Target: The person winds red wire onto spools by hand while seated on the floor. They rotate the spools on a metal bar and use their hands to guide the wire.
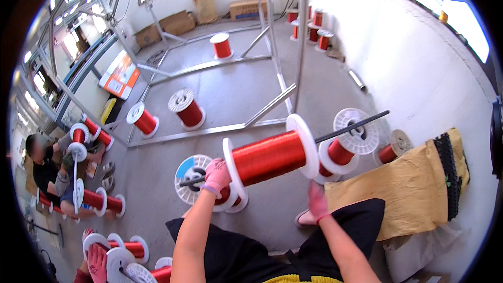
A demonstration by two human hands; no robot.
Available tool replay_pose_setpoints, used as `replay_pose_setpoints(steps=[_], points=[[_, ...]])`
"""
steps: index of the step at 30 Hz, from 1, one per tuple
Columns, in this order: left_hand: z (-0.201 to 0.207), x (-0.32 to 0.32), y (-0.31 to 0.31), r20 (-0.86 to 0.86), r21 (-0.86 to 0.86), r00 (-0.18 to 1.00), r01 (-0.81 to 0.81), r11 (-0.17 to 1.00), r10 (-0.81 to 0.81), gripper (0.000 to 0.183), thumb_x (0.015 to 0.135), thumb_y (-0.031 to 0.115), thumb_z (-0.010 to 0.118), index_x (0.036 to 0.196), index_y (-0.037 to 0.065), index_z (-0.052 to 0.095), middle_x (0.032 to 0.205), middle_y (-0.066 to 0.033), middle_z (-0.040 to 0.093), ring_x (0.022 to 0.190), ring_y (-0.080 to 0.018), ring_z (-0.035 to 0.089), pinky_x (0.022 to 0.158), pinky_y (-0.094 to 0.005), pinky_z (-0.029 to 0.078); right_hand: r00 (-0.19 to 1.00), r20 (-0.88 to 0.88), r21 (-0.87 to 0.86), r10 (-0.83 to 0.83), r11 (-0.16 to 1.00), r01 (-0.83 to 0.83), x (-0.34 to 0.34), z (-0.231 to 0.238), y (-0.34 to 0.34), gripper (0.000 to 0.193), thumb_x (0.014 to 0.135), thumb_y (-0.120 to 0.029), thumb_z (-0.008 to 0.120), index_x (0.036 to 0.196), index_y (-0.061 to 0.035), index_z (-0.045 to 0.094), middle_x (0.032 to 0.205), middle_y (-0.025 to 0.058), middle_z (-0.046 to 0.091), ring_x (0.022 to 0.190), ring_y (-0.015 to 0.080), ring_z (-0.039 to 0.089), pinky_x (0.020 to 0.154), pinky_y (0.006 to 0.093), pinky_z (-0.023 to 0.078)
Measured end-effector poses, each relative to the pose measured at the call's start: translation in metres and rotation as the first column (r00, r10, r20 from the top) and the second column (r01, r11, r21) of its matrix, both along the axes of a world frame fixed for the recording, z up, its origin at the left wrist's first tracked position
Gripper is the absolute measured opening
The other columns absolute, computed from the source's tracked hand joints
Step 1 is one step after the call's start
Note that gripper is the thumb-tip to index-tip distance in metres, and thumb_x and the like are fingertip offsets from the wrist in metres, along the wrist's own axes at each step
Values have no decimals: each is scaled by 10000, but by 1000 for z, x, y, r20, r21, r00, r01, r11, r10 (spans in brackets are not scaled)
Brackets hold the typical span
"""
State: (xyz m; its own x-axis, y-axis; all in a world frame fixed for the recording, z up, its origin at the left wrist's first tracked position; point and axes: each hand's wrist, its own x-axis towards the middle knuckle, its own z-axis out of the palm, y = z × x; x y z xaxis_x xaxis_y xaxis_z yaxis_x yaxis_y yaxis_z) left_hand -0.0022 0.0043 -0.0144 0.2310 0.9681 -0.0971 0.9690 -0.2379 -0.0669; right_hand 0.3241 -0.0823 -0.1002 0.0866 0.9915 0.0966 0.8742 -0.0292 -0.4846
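In front of me a large spool of red wire with white flanges sits on a long dark rod, which passes through its core. My left hand, in a pink glove, is closed around the rod beside the left flange. Below the right flange is my right hand, also gloved in pink; motion blurs its fingers. The rod's left end lies over a stacked spool with a blue patch on its flange. Its right end crosses above another upright spool stack.
A metal frame stands ahead, with several red spools in and around it. At right, a brown sack lies by the wall. One person sits at left among spools; another person's gloved hand touches spools at lower left.
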Motion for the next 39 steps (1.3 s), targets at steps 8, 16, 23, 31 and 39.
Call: replay_pose_setpoints(steps=[8, 16, 23, 31, 39], points=[[-3, -1, -3, -154, 39, 988, 18, 999, -12, 166, 753, 208, 542, 808, 116, 669, 850, -88, 655, 821, -226, 624, 675, -349, 501, 879, -424, -35, -220, 973, 227, 22, -98, -9, 488, 872, -178, 480, 1273, 48, 319, 1166, 254, 505, 1052, 345, 529, 862, 375, 430], [2, 2, -3, -61, 40, 998, -25, 999, 27, 190, 757, 238, 534, 816, 123, 674, 880, -75, 655, 891, -216, 602, 745, -326, 479, 717, -612, -155, -334, 939, 306, 10, -11, -24, 424, 898, -224, 455, 1253, -1, 386, 1141, 202, 534, 1032, 285, 542, 868, 339, 412], [-11, -2, 1, -118, 76, 993, 11, 997, -2, 169, 735, 227, 544, 757, 130, 681, 830, -78, 656, 871, -214, 592, 742, -327, 469, 403, -912, 241, 70, 889, 390, 7, 104, 60, 493, 909, -249, 496, 1256, 75, 360, 1187, 142, 507, 1054, 190, 492, 915, 293, 363], [-16, -6, 5, -25, 13, 999, 39, 999, -38, 185, 708, 225, 549, 735, 115, 695, 825, -97, 661, 857, -240, 607, 762, -336, 480, 892, -453, -32, -10, 999, -5, -34, 179, 121, 538, 884, -451, 439, 1112, 28, 530, 1057, 241, 571, 1043, 384, 509, 892, 398, 384], [3, 0, -5, 167, -2, 981, -98, 995, 97, 189, 683, 254, 584, 724, 99, 684, 805, -88, 658, 884, -221, 591, 789, -320, 465, 903, -422, 100, 79, 994, -40, -32, 167, 115, 518, 896, -396, 461, 1207, 19, 471, 1154, 222, 531, 1081, 341, 498, 912, 362, 365]])
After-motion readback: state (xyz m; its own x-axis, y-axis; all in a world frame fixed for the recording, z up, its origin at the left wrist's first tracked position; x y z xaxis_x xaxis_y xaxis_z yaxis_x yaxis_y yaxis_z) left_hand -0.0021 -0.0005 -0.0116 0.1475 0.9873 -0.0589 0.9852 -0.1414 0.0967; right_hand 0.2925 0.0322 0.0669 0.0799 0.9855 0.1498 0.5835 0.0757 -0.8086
